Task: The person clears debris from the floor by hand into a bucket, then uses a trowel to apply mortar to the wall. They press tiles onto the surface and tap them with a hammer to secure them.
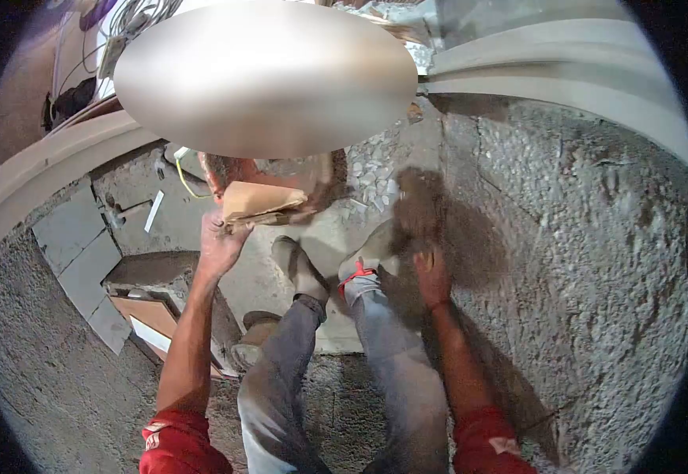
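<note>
My left hand [222, 241] is closed on the near end of a folded piece of brown cardboard [258, 201], held in front of an orange-red container [229, 170] on the floor. The container's upper part is hidden by a blurred patch. My right hand [432, 276] hangs low beside my right leg, close to the rough wall. Its fingers are dim in shadow, and whether they grip anything cannot be made out. A small red object [359, 273] lies across my right ankle.
Broken tile pieces [374, 175] litter the floor beyond my right shoe. Along the left, a pipe fitting [127, 213] and a yellow-green wire [190, 183] stick out near grey wall tiles [91, 265]. A brown-and-white panel [153, 324] leans beside a round object [257, 336].
</note>
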Tool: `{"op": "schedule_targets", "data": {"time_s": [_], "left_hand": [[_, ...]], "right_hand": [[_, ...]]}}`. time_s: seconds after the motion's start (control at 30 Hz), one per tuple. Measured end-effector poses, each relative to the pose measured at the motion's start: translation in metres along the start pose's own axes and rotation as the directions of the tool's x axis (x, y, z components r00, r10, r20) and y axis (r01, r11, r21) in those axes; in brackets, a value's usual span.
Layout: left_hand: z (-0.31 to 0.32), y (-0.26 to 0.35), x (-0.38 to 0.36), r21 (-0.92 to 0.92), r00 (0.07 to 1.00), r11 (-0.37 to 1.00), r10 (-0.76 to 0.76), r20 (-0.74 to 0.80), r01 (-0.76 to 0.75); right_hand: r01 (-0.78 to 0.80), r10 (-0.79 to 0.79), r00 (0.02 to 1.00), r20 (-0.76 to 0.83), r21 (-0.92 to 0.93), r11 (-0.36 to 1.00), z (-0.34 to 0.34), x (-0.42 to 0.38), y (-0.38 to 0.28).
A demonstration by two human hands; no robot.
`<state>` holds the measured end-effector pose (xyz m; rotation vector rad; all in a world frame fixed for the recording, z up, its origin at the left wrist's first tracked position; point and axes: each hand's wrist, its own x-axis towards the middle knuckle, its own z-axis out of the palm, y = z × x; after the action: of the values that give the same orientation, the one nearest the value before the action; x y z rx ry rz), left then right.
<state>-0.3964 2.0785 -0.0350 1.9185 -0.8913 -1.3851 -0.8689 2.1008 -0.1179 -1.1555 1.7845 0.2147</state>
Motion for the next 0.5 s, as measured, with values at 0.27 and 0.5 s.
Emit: {"op": "schedule_targets", "data": {"time_s": [0.27,0.5], "left_hand": [[-0.002,-0.041,0.07,0.453,0.931,0.815,0.285,0.229,-0.362],[0.039,-0.055,0.155,0.778,0.989,0.622,-0.041,0.139,-0.084]], "right_hand": [[0.341,-0.413,0.91,-0.03,-0.511,0.789,-0.013,0.141,-0.085],[0.711,-0.834,0.552,-0.023,-0.51,0.485,-0.07,0.221,-0.321]]}}
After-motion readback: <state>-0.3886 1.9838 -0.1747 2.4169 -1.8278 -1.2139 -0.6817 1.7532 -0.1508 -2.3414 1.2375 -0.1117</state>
